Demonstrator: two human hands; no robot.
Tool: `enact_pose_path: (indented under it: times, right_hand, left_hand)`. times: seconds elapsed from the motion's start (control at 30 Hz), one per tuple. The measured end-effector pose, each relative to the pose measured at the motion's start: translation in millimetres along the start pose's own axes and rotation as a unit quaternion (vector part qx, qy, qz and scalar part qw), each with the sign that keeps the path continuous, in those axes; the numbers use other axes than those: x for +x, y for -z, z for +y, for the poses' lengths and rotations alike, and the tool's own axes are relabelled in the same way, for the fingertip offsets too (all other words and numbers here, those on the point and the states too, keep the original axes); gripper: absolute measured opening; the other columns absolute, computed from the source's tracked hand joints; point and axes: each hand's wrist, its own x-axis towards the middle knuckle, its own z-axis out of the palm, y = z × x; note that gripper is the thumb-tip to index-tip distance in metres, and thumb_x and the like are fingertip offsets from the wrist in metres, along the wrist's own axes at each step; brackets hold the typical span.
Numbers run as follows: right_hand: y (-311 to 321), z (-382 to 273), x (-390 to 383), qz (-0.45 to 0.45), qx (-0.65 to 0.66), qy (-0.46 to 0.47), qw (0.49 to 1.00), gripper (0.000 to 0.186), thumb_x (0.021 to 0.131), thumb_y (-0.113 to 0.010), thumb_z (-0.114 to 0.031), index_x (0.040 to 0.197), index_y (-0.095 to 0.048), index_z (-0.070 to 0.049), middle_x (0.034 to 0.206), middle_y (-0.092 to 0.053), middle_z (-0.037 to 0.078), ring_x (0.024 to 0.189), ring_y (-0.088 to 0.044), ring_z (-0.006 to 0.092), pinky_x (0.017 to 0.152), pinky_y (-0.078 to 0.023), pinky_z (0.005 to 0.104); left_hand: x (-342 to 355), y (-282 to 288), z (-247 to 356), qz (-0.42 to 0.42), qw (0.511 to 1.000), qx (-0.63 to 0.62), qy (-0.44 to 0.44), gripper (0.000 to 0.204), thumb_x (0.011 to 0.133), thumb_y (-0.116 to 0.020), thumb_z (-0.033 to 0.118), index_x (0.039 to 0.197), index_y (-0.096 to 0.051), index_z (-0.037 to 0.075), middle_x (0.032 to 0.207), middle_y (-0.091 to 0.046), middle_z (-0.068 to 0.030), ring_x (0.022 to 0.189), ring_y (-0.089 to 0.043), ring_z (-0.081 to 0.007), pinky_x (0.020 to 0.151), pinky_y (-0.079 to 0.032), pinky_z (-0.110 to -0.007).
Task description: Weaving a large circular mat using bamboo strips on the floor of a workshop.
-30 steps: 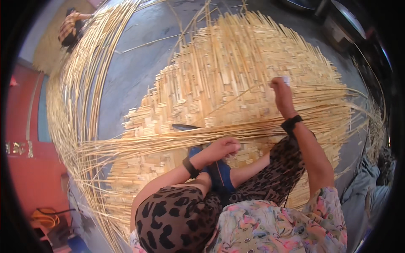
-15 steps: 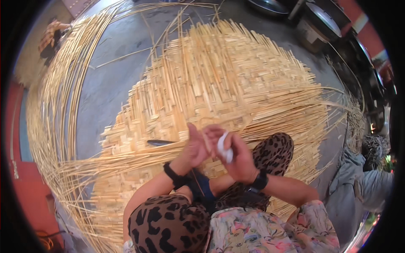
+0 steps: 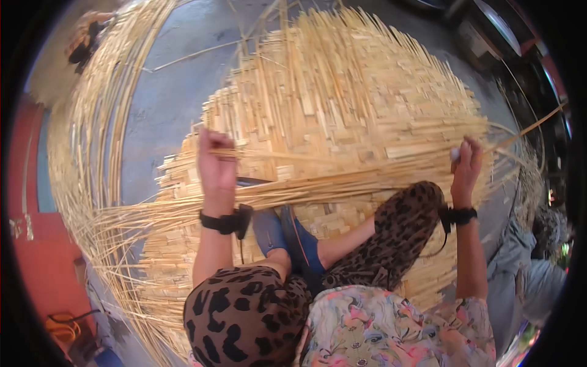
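Observation:
My left hand (image 3: 218, 165) is raised over the left part of a woven mat (image 3: 330, 92) of pale split reed. Its fingers are curled around the end of a thin reed strip (image 3: 281, 156), blurred by motion. Far to the right, my right hand (image 3: 467, 168) has its fingers closed on a strip (image 3: 532, 125) that sticks out past it to the upper right. It looks like the same strip, stretched between both hands. Something white (image 3: 455, 154) shows at the right fingers. Beside my left wrist a dark, narrow blade-like tool (image 3: 252, 181) lies on the mat, partly hidden.
A bundle of loose strips (image 3: 342, 178) crosses the mat before my shoes (image 3: 299, 238). More long reeds (image 3: 110, 116) lie on the grey floor at left. Dark pans and a pot (image 3: 483, 37) stand at upper right. Grey cloth (image 3: 520, 263) lies at right. A person (image 3: 85, 40) is at upper left.
My hands were close together in the middle. They have moved wide apart, left hand leftward and up, right hand rightward and up, with the strip now drawn out between them.

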Motion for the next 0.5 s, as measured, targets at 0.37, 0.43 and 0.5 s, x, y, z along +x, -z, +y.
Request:
enact_pose_path:
  times: [0.37,0.43,0.5]
  right_hand:
    - [-10,34,24,-0.481,-0.348,-0.258,0.762,0.035,0.091,-0.064,-0.035,0.115,-0.067,-0.01,0.099,-0.071,0.007,0.089,-0.069,0.0237,0.081,-0.054,0.0368]
    - [-63,34,-24,-0.575,-0.416,0.025,0.705,0.024,0.089,-0.062,-0.03,0.095,-0.071,-0.008,0.096,-0.069,0.017,0.089,-0.067,0.0328,0.078,-0.052,0.0434]
    - [-96,56,-54,-0.506,-0.397,0.113,0.757,0.017,0.086,-0.062,-0.023,0.084,-0.071,-0.009,0.087,-0.068,0.014,0.089,-0.067,0.0317,0.076,-0.052,0.0456]
  left_hand:
    - [-9,88,-6,0.197,0.954,0.226,0.006,0.054,0.103,-0.041,0.054,0.107,-0.055,0.002,0.087,-0.056,-0.0053,0.076,-0.055,-0.0173,0.063,-0.047,-0.028]
    - [-9,93,-22,0.222,0.947,0.228,0.041,0.055,0.103,-0.043,0.053,0.113,-0.053,0.0,0.094,-0.058,-0.0079,0.085,-0.057,-0.0196,0.071,-0.049,-0.029]
    - [-5,118,-26,0.208,0.935,0.258,0.124,0.053,0.101,-0.055,0.043,0.129,-0.049,-0.002,0.115,-0.059,-0.0151,0.107,-0.058,-0.0259,0.087,-0.052,-0.033]
